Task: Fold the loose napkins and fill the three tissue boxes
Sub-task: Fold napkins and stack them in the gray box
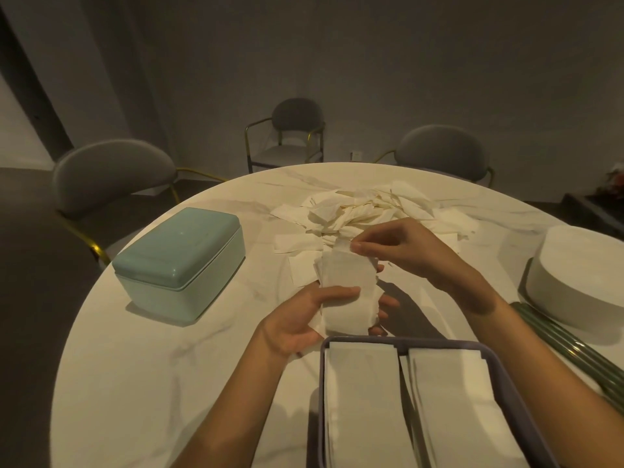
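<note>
Open box (526, 393), napkin (347, 292) in left hand (304, 319)

It looked like a private dining room — a round marble-patterned table (135, 383) ringed by grey padded chairs (111, 173) with gold legs, another chair (290, 136) set against the plain dark wall (439, 62), and napkins (364, 211) heaped mid-table.

Single head-mounted wide-angle view. It faces forward and down, close over the near edge of the bench (141, 383). Chairs (111, 173) lie beyond.
</note>
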Demonstrator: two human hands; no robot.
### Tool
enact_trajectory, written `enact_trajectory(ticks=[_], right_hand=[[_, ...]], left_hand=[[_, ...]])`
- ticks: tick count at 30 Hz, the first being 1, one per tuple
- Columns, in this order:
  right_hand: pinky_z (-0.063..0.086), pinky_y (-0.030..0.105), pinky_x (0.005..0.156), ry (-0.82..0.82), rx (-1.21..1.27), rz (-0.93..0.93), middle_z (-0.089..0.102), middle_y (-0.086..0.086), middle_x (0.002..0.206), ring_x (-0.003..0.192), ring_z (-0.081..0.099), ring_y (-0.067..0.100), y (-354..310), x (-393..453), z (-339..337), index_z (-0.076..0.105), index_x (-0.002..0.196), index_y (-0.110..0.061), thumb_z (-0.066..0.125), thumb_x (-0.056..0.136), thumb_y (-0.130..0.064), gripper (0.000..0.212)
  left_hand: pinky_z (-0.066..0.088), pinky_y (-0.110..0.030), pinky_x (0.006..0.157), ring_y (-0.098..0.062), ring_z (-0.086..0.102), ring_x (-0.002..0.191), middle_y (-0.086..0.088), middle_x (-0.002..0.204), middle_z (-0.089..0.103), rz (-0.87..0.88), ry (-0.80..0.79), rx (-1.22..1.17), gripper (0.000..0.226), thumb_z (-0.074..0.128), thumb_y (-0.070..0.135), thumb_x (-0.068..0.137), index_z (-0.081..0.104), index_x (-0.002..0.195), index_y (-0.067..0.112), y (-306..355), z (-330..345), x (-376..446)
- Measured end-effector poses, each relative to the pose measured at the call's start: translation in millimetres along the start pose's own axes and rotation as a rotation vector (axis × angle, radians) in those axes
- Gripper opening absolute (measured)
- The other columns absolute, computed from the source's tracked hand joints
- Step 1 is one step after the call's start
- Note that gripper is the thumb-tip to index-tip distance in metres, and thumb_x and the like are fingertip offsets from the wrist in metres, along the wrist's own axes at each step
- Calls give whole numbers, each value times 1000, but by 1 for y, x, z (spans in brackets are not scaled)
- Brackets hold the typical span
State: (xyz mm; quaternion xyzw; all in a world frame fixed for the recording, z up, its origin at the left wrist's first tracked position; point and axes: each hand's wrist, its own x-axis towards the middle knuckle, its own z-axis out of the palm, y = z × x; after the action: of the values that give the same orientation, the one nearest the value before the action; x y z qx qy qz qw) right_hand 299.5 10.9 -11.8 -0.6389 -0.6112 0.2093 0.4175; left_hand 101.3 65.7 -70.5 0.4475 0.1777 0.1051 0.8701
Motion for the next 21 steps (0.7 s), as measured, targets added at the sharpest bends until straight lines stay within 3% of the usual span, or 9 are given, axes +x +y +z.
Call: enact_trajectory(ticks=[5,8,10,12,14,16,18,21], right_hand=[[54,11,63,25,99,40,71,-29,77,83,67,-3,0,-2,-1,76,89,-38,73,90,-33,6],[54,11,64,48,69,50,71,-30,81,87,66,-4,-2,-1,-3,76,93,-40,72,89,-38,6],[56,13,65,-9,26,40,71,-28,91,88,67,-2,-5,-2,-3,76,101,-39,71,85,-47,18],[55,14,64,-61,9,45,72,-26,91,86,68,-1,-5,-2,-1,77,99,-39,72,86,-44,15],[55,14,64,-54,-3,45,72,-25,90,85,68,0,-4,-2,0,77,95,-38,73,88,-39,7],[56,14,64,8,-22,32,71,-26,91,86,68,4,-3,-1,0,76,95,-37,73,90,-36,6],[56,14,63,124,15,32,69,-24,94,88,67,9,-3,2,1,75,95,-35,71,92,-35,5],[58,15,67,350,97,-2,67,-19,97,91,66,10,-7,4,-1,73,98,-31,67,95,-32,6]], left_hand=[[56,-45,99,-38,62,122,-25,136,62,3,-8,62,47,58,14,100,49,145,4,2,4,-3],[63,-36,79,-26,76,95,-11,103,78,-6,22,80,23,52,6,100,64,119,13,2,6,-5],[63,-37,79,-27,76,95,-12,104,78,22,57,119,23,55,5,100,66,117,16,2,5,-3],[63,-38,80,-26,76,96,-12,106,78,28,83,156,26,58,5,99,65,120,17,1,6,-1],[63,-29,67,-16,78,77,-3,84,79,34,74,189,22,53,1,100,63,109,18,0,8,-1],[59,-24,57,-8,75,64,4,69,76,41,49,204,23,52,-2,101,61,101,19,2,15,-3],[59,-23,58,-5,73,62,7,67,75,43,101,232,22,56,-1,99,60,101,20,1,14,-2],[63,-31,70,-14,76,81,-2,88,80,59,162,183,27,64,3,94,64,115,19,-2,4,2]])
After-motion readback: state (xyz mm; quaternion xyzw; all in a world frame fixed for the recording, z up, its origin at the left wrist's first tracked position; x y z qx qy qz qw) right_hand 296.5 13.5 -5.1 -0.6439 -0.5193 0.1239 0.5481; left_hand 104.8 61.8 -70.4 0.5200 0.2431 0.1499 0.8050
